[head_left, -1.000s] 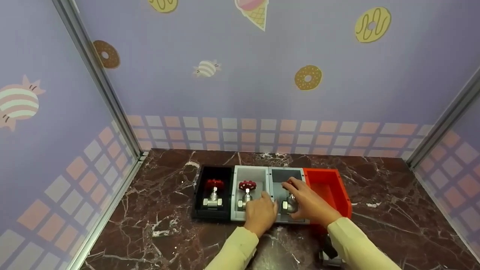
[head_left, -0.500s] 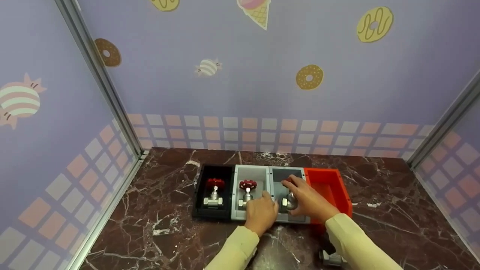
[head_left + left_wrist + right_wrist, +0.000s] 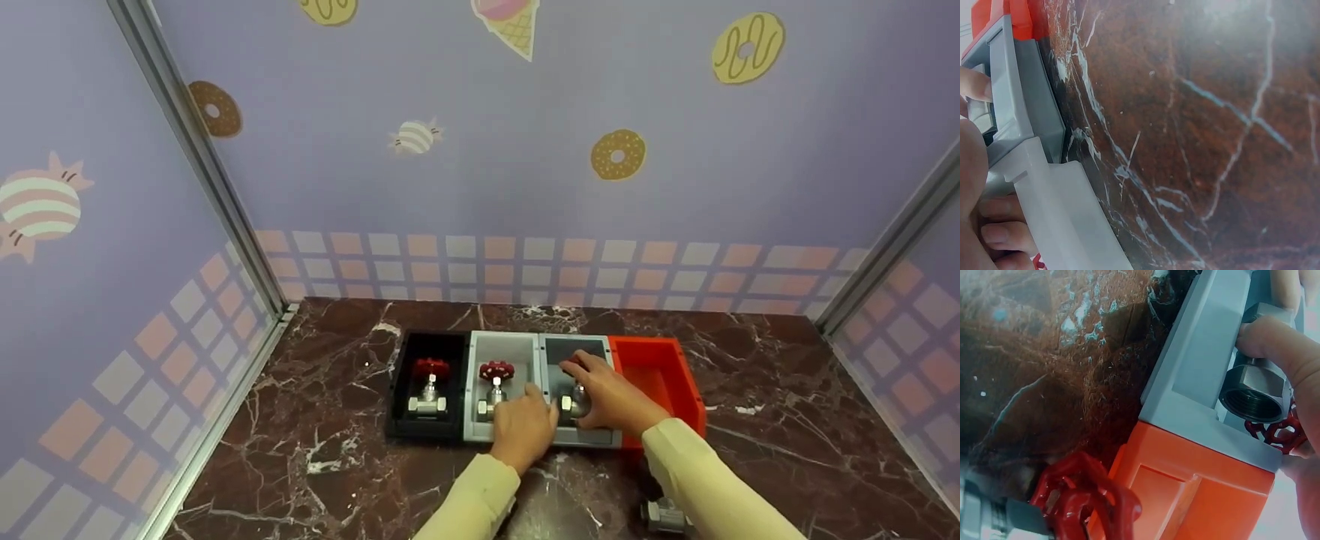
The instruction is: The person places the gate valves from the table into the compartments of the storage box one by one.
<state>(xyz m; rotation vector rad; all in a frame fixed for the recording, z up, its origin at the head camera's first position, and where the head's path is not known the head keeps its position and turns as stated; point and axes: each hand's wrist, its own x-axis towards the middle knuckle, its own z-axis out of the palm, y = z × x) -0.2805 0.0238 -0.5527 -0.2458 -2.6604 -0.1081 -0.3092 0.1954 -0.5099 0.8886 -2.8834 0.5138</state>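
Note:
My right hand [image 3: 619, 401] grips a metal valve with a red handwheel inside the grey bin [image 3: 574, 349]. In the right wrist view, its thumb lies on the body of this valve [image 3: 1255, 391], beside the hex nut, with the open threaded end facing the camera. My left hand [image 3: 523, 426] pinches the wall between the white bin [image 3: 505, 341] and the grey one; in the left wrist view its curled fingers [image 3: 1008, 233] reach inside the white bin. A second valve [image 3: 495, 386] lies in the white bin, partly hidden by the left hand. Another valve [image 3: 428, 390] lies in the black bin [image 3: 435, 343].
An orange-red bin [image 3: 654, 367] adjoins the grey one on the right. One more valve [image 3: 664, 516] lies on the dark marble table [image 3: 330, 420] near my right sleeve; its red handwheel [image 3: 1084, 500] shows up close in the right wrist view. Patterned walls [image 3: 517, 202] enclose the table.
My right wrist and sleeve have shifted slightly left and up, the hand staying on the valve, which edges slightly left. My left hand keeps its place.

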